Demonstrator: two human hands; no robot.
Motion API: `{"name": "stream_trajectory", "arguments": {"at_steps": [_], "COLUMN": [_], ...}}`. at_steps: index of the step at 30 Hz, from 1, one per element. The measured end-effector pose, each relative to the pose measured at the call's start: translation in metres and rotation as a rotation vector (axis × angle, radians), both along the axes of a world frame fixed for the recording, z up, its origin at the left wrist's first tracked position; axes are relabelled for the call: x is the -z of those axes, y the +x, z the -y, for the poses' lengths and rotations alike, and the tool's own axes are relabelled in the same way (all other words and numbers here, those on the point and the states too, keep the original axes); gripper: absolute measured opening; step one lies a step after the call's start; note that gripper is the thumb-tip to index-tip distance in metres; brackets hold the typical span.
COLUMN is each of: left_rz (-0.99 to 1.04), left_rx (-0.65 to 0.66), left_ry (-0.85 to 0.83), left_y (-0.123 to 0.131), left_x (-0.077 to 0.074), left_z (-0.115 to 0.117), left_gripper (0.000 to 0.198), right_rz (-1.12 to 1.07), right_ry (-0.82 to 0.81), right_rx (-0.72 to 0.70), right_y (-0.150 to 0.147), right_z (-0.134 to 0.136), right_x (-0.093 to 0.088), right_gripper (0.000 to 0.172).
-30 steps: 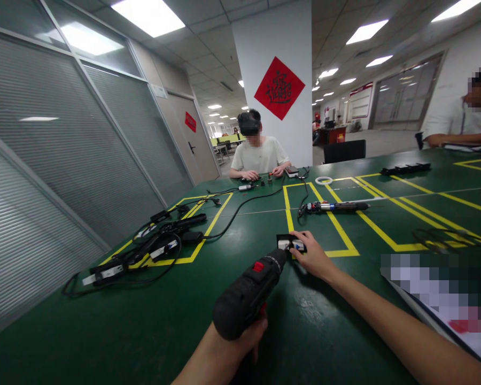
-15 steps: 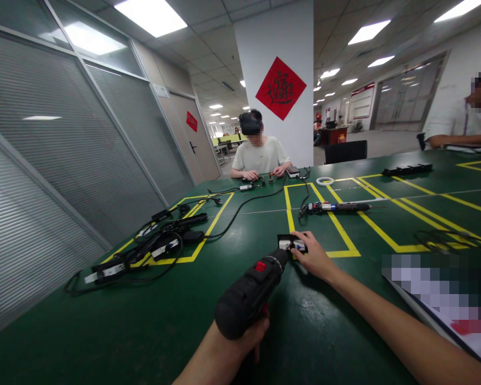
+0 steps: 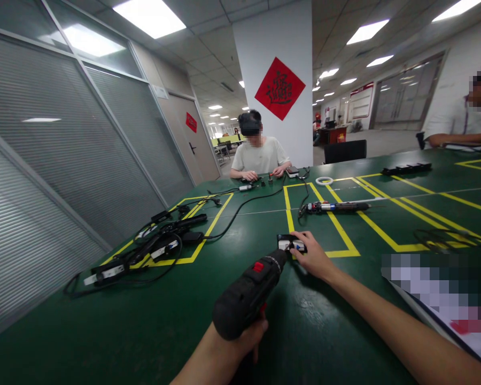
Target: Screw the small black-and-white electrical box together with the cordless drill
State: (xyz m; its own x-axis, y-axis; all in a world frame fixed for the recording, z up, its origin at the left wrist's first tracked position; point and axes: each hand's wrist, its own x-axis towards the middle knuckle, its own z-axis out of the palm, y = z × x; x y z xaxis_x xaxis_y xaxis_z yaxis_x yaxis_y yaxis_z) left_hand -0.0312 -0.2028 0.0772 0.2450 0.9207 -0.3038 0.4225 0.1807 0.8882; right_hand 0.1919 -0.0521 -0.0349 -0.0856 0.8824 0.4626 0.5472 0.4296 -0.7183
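Observation:
My left hand [image 3: 246, 339] is wrapped round the grip of a black cordless drill [image 3: 246, 294] with red accents. The drill points away from me, and its front end meets a small black-and-white part [image 3: 284, 243] on the table. Fingers of my right hand [image 3: 310, 254] are closed on the right side of that part, holding it against the tabletop. Exactly where the drill's tip touches the part is too small to make out.
Black devices with cables [image 3: 156, 243] lie left on the green table [image 3: 324, 331]. Beyond my right hand are a pen-shaped electric screwdriver [image 3: 336, 207] and a white tape roll [image 3: 324, 181]. A person [image 3: 260, 155] in a headset sits opposite. A pixelated sheet [image 3: 436, 305] lies right.

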Motion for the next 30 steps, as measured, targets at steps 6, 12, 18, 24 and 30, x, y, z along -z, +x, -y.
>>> {"name": "stream_trajectory", "arguments": {"at_steps": [6, 12, 18, 24, 30], "left_rz": [-0.054, -0.088, -0.051, 0.035, 0.021], "left_rx": [0.038, 0.043, -0.087, -0.105, -0.087], "left_ry": [0.009, -0.012, 0.007, 0.02, 0.067], "left_y": [-0.002, -0.003, 0.004, 0.008, 0.007], "left_x": [0.003, -0.001, 0.013, 0.011, 0.004], "left_z": [-0.002, -0.002, -0.011, -0.007, -0.001], "left_gripper": [0.03, 0.031, 0.028, 0.026, 0.026], "right_rz": [-0.007, -0.005, -0.007, -0.002, -0.004], "right_ry": [0.001, 0.001, 0.002, 0.006, 0.005], "right_rx": [-0.004, -0.004, -0.003, -0.002, -0.002], "right_y": [0.0, 0.001, 0.001, 0.001, 0.001], "right_z": [-0.001, -0.002, -0.002, -0.003, -0.003], "right_x": [0.0, 0.002, 0.002, 0.001, 0.002], "right_gripper": [0.042, 0.042, 0.042, 0.043, 0.043]}}
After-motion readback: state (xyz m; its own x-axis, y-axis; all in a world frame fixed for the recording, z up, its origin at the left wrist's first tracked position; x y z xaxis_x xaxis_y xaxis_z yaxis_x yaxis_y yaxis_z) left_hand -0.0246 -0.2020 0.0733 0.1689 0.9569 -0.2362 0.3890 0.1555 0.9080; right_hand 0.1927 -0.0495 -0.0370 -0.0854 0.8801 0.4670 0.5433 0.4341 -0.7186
